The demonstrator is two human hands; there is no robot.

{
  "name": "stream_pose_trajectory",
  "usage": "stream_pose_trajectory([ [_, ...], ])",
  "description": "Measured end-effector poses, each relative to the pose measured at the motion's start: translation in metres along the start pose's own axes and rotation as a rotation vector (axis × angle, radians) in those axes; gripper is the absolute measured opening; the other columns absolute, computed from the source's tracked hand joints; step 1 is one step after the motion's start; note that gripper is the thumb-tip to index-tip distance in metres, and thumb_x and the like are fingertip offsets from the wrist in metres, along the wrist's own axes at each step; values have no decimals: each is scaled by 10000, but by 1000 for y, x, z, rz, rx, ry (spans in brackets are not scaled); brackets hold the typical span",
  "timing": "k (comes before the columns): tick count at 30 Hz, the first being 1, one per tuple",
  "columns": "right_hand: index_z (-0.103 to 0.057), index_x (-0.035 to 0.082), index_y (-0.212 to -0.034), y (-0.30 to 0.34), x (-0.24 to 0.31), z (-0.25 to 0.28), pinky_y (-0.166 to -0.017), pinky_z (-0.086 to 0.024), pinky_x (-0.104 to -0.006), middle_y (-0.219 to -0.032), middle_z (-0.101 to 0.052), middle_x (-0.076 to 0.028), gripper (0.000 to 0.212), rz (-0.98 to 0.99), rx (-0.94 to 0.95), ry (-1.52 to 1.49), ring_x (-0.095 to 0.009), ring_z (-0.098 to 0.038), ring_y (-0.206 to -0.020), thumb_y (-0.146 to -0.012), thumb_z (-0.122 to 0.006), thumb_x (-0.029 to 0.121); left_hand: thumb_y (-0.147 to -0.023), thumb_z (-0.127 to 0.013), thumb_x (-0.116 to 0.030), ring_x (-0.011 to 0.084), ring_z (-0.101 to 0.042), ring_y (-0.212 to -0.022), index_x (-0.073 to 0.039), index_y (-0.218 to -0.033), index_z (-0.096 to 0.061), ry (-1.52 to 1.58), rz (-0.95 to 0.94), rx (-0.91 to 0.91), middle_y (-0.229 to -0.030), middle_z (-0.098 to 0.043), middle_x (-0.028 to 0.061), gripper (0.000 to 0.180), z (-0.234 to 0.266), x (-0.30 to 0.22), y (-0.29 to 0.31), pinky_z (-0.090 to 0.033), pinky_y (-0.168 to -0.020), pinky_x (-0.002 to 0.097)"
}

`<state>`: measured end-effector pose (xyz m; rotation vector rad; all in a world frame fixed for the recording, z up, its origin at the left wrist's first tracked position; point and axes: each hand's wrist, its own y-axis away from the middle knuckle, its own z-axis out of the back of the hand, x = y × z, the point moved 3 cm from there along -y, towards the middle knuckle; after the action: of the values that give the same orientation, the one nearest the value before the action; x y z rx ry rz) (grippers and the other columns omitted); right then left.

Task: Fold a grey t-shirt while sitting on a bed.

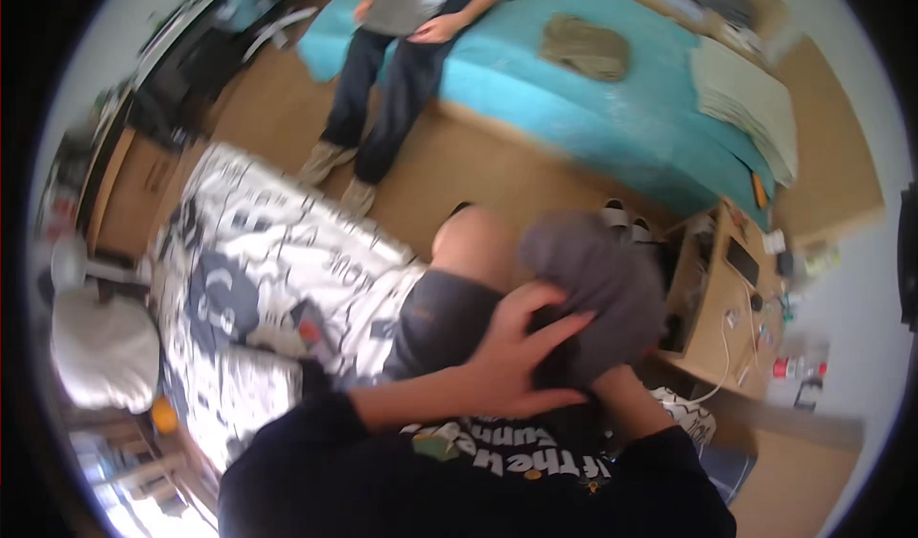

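Observation:
In front of my lap is a dark grey bundle of soft cloth (pixel 602 285), rounded and blurred by motion. My right hand (pixel 620 385) is at its lower right side and seems to grip it, though the cloth hides most of the fingers. My left hand (pixel 512 356) is at the bundle's left side with thumb and fingers spread apart. Its fingertips overlap the cloth in view, and I cannot tell how firmly they touch. My bare knee (pixel 475 241) and dark grey shorts (pixel 443 323) show just left of the bundle.
I sit by a white patterned bedspread (pixel 296 218). Opposite, a person (pixel 411 69) sits on a turquoise bed (pixel 535 108) with grey folded cloth (pixel 406 12) on the lap. An olive folded garment (pixel 585 47) lies there too. A wooden desk (pixel 712 318) stands at right.

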<state>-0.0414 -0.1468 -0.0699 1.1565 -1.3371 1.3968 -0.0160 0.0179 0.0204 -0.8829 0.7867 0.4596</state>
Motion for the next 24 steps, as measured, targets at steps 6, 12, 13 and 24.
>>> stream_pose_trajectory([
  [6,-434,-59,-1332,-9,12,-21,-1042,-365,-384,-1347,-490,-159,432,122,-134,-120,-257,-472,-1230,-955,-481,147,-695,-714,-105,412,-398,-1253,-50,-1134,-508,-41,34,-198,-1353,-396,217,489,14,19,14,-340,-1021,477],
  [12,-419,-105,-1312,-9,13,-9,-1039,-365,-395,-1363,-454,-179,412,128,-322,80,-263,-460,-1230,-941,-489,59,-878,-488,54,176,-526,-1019,-26,-1075,-484,412,351,-477,-1048,-542,85,213,52,42,62,-417,-891,291],
  [13,-428,-109,-1301,-10,17,-4,-1028,-379,-402,-1341,-471,-191,401,108,-308,113,-270,-479,-1210,-938,-487,51,-898,-471,33,164,-528,-1000,-25,-1079,-487,411,346,-578,-1043,-540,73,190,61,38,68,-413,-894,281],
  [24,-556,-131,-1158,12,78,109,-841,-512,-389,-1147,-605,-210,396,579,-896,561,-265,-617,-956,-947,-514,202,-1022,-381,-166,129,-556,-1008,9,-1173,-524,420,615,-904,-1078,-602,83,272,135,73,94,-433,-894,253],
])
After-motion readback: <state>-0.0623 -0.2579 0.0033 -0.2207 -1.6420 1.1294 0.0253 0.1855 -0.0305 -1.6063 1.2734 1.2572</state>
